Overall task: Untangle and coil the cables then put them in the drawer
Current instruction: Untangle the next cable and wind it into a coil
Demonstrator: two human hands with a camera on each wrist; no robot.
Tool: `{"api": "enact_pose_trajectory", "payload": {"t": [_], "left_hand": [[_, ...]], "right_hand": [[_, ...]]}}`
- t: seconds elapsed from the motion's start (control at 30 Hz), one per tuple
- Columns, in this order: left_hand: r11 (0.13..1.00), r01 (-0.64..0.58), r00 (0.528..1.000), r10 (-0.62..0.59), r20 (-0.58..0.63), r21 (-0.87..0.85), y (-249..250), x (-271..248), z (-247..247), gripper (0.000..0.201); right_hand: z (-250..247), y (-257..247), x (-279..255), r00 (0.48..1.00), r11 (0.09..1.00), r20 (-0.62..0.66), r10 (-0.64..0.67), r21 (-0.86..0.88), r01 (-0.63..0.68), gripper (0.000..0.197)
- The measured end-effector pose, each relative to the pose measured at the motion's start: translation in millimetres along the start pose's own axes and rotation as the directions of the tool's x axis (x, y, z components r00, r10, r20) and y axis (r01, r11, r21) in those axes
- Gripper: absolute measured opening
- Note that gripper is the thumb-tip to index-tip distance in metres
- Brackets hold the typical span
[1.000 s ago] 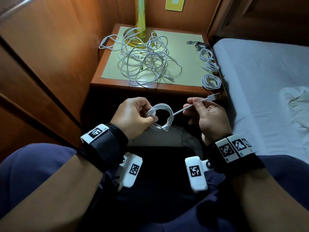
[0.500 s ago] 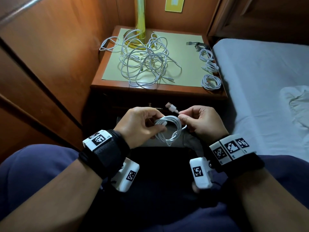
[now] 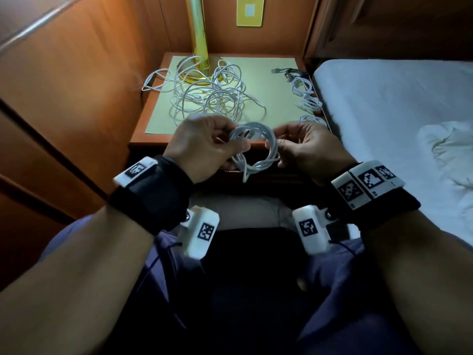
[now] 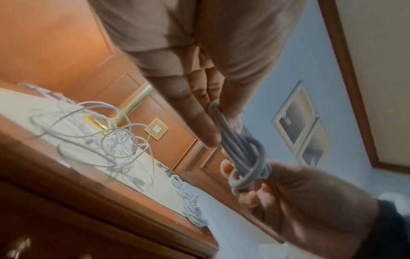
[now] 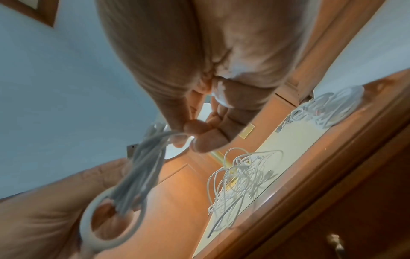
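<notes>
Raised hands, left hand (image 3: pixel 202 147) and right hand (image 3: pixel 307 147), pinch the coiled cable (image 3: pixel 256 147).

A bedroom: a bed (image 3: pixel 384 103) beside a wooden nightstand (image 3: pixel 143 139); a brass lamp (image 3: pixel 198 34); wood-panelled walls.

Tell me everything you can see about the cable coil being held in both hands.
The cable coil is a white, smooth, rubbery-looking cable wound into a small ring of several loops, with a short tail hanging below. The left hand grips one side, the right hand pinches the other. It is held in the air before the nightstand.
</notes>
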State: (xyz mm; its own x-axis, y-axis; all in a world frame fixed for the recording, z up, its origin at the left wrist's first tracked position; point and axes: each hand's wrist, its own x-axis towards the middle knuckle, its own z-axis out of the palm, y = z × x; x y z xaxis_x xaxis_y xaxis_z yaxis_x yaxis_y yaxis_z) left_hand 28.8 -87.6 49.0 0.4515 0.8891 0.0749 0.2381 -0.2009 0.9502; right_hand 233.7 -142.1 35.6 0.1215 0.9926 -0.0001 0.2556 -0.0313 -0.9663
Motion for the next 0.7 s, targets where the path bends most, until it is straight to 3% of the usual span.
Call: {"api": "enact_pose_trajectory", "payload": {"t": [0.2,0.37,0.47,0.53,0.63,0.7], "left_hand": [[0.984,0.043,0.999,-0.042,-0.008,0.174,-3,58,37,0.016],[0.976,0.059,0.998,-0.057,-0.019,0.21,-13,91,71,0.016],[0.973,0.055,0.998,-0.045,-0.047,0.225,-18,105,86,0.015],[0.978,0.055,0.998,-0.046,-0.046,0.202,-23,114,93,0.015],[0.995,0.094,0.995,-0.093,-0.024,0.019,-24,120,100,0.014],[0.991,0.103,0.995,-0.103,0.0,-0.085,-22,118,103,0.013]], "right_hand": [[-27,23,34,0.988,0.993,-0.141,0.063,-0.094,-0.077,0.01],[-45,42,53,0.957,0.97,-0.189,0.221,0.139,-0.197,0.025],[-56,39,59,0.93,0.932,-0.195,0.312,0.252,-0.26,0.024],[-64,39,57,0.934,0.953,-0.216,0.284,0.175,-0.249,0.017],[-74,44,54,0.968,0.987,-0.19,0.164,0.027,-0.161,0.006],[-78,45,52,0.974,0.991,-0.186,0.132,0.006,-0.133,0.013]]}}
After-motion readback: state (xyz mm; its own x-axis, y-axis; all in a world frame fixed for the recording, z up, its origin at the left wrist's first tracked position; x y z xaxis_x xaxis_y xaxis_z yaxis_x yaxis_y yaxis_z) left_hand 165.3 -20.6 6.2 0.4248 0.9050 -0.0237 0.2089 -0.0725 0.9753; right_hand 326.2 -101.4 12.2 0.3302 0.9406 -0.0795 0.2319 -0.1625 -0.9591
